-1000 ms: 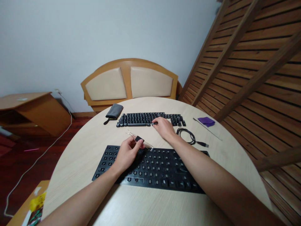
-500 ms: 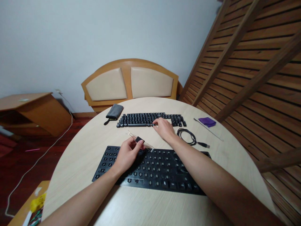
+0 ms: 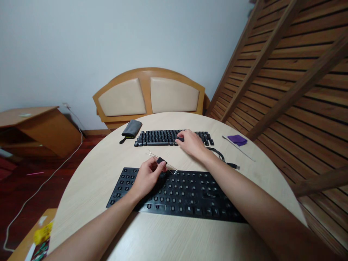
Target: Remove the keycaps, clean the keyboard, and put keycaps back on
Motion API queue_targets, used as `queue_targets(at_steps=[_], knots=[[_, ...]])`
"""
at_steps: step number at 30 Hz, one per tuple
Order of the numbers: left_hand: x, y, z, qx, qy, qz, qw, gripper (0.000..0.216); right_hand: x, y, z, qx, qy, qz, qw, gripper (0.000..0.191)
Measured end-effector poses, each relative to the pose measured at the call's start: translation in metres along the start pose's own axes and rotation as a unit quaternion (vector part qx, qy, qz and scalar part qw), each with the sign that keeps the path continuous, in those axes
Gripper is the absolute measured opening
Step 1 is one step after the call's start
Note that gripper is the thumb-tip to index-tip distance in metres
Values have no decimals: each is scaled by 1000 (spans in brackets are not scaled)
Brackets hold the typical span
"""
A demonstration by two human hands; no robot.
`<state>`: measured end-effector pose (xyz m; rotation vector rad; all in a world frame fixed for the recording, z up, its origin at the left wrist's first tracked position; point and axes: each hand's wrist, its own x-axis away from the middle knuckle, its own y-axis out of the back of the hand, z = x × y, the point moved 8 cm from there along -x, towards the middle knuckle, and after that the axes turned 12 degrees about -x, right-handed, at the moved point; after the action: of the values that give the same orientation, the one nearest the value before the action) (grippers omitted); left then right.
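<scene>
My left hand [image 3: 146, 177] is closed around a wire keycap puller [image 3: 161, 161] with a black handle. Its wire ends stick out on both sides of the fingers. Below it lies a black keyboard [image 3: 174, 195] with most of its switches bare and a few keycaps along the near edge. Farther back, loose black keycaps [image 3: 156, 137] stand in rows in a keyboard layout. Over the right part of these rows, my right hand [image 3: 192, 145] pinches what looks like a black keycap [image 3: 181, 139] between thumb and fingers. My right forearm hides the keyboard's right end.
A grey pouch [image 3: 132, 128] lies at the back left of the round table [image 3: 89, 181]. To the right are a coiled black USB cable [image 3: 232, 165], a thin rod [image 3: 239, 148] and a purple cloth [image 3: 237, 140]. A chair [image 3: 149, 72] stands behind the table.
My right hand has shifted slightly back and up from the front row of keycaps, its fingers still pinched. My left hand holds the keycap puller almost unmoved.
</scene>
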<state>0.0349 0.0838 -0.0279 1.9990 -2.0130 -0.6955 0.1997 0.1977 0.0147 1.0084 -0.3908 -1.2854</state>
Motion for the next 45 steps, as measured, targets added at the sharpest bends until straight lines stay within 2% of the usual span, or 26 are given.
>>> queue_targets(at_steps=[3, 6, 10, 12, 16, 18, 21, 25, 32, 41, 45], knots=[[2, -2, -3, -27, -14, 10, 999, 33, 19, 18, 15, -7, 29, 42, 999, 22], [4, -3, -9, -72, -41, 13, 996, 32, 53, 31, 27, -20, 67, 82, 994, 25], [11, -6, -23, -141, -106, 27, 984, 28, 103, 30, 35, -90, 160, 164, 969, 30], [16, -8, -32, -167, -142, 34, 975, 27, 120, 27, 31, -126, 182, 185, 957, 41], [29, -10, -48, -170, -200, 45, 964, 23, 144, 14, 26, -168, 216, 254, 928, 77], [37, -16, -56, -154, -225, 76, 959, 21, 150, 8, 27, -172, 223, 282, 917, 83], [47, -26, -65, -125, -253, 133, 950, 18, 155, 2, 32, -183, 231, 298, 908, 73], [51, -33, -69, -122, -255, 171, 944, 17, 158, -2, 38, -196, 249, 301, 900, 58], [48, -35, -62, -147, -218, 193, 945, 23, 161, -6, 41, -181, 279, 301, 894, 41], [48, -33, -64, -188, -207, 187, 942, 30, 162, -9, 38, -168, 261, 317, 896, 37], [48, -34, -62, -179, -178, 191, 949, 31, 162, -10, 36, -173, 262, 314, 896, 37]])
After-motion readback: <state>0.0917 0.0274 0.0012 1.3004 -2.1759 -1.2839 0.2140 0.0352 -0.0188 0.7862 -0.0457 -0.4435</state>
